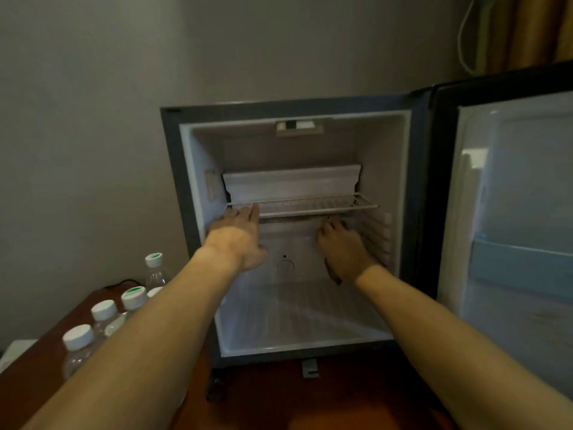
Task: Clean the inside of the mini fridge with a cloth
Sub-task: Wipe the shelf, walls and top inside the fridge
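The mini fridge (173,181) stands open with nothing stored in its white interior. A white wire shelf (310,206) spans the middle, under a white freezer tray (291,181). My left hand (235,237) reaches to the shelf's front left corner, and its straight fingers touch the front rail. My right hand (344,246) is inside at the right, just below the shelf, with its fingers bent. I cannot tell whether it holds anything. No cloth is in view.
The fridge door (511,212) is swung wide open to the right. Several capped water bottles (104,318) stand on the dark wooden surface (40,383) to the left of the fridge, beside my left forearm. A grey wall is behind.
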